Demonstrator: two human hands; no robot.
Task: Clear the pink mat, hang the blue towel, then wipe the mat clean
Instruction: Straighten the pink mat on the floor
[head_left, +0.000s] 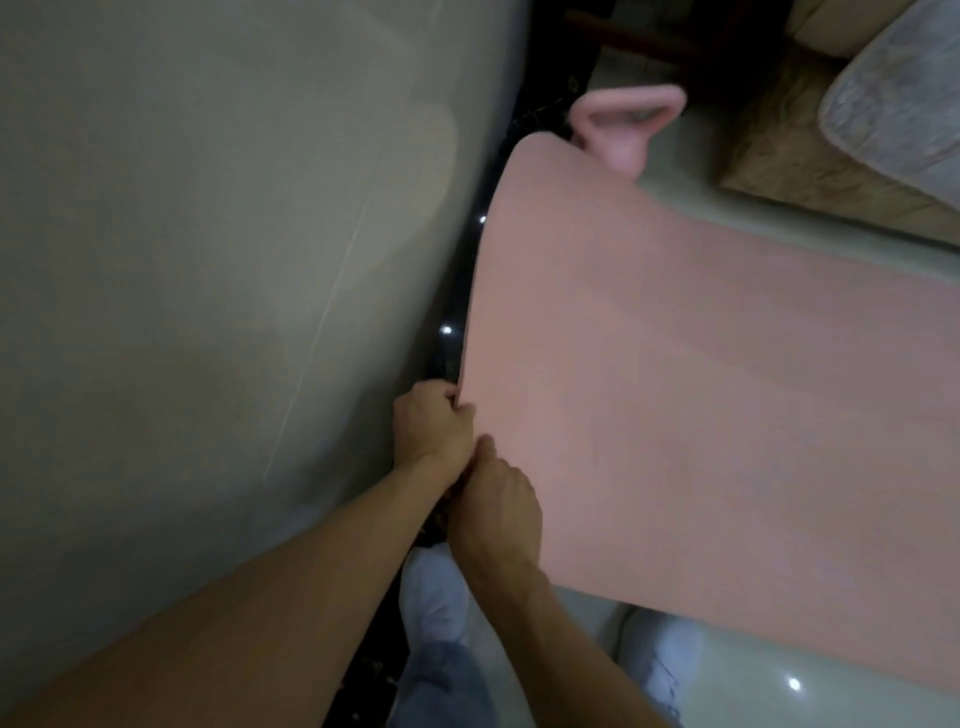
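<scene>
The pink mat (701, 374) lies spread over the glossy floor and fills the right half of the head view. Nothing lies on its visible surface. My left hand (431, 423) grips the mat's left edge, fingers curled round it, close to the wall. Just below, my right hand (493, 506) pinches the same edge, thumb on top of the mat. Both forearms reach in from the bottom left. No blue towel is in view.
A pale wall (208, 260) fills the left, with a dark skirting strip (447, 353) along the mat's edge. A pink kettlebell (623, 124) stands beyond the mat's far end. A sofa with a grey cushion (893, 88) is at the top right. My white shoes (434, 592) stand below.
</scene>
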